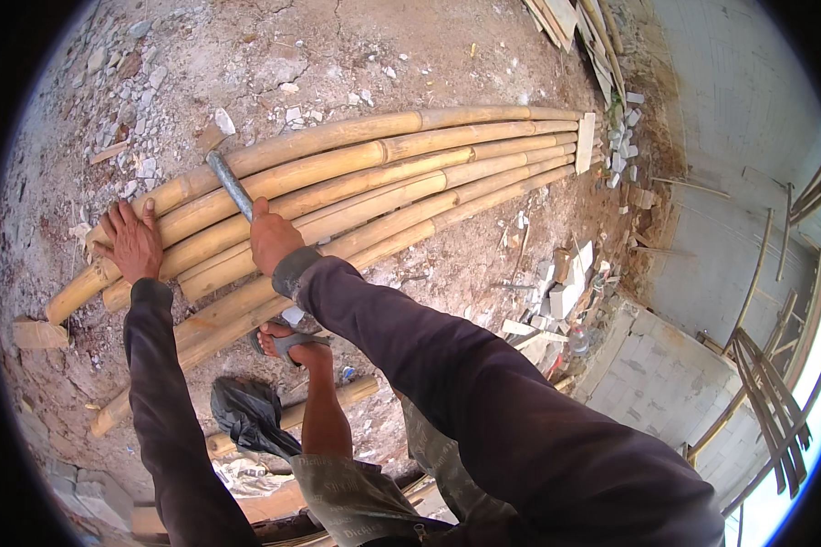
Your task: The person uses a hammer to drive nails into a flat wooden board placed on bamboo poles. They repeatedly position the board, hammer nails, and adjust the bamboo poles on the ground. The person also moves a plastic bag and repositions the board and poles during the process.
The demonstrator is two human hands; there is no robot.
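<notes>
Several long yellow bamboo poles (337, 166) lie side by side on the ground, fanning toward me at the left. My left hand (135, 241) rests on the near-left ends of the upper poles, its fingers spread and open. My right hand (274, 239) is closed around a grey, tube-like metal bar (230, 185), held slantwise over the poles. The bar's upper end reaches the topmost pole; its lower end is hidden in my fist. At the far right ends, a pale wooden board (585, 143) lies across the poles.
A wood block (41, 334) sits near the left pole ends. My sandalled foot (292, 344) is beside the lowest pole, close to a black plastic bag (246, 415). Rubble and broken blocks (570, 281) lie to the right, before a grey wall (739, 100). Planks (556, 20) lie at the back.
</notes>
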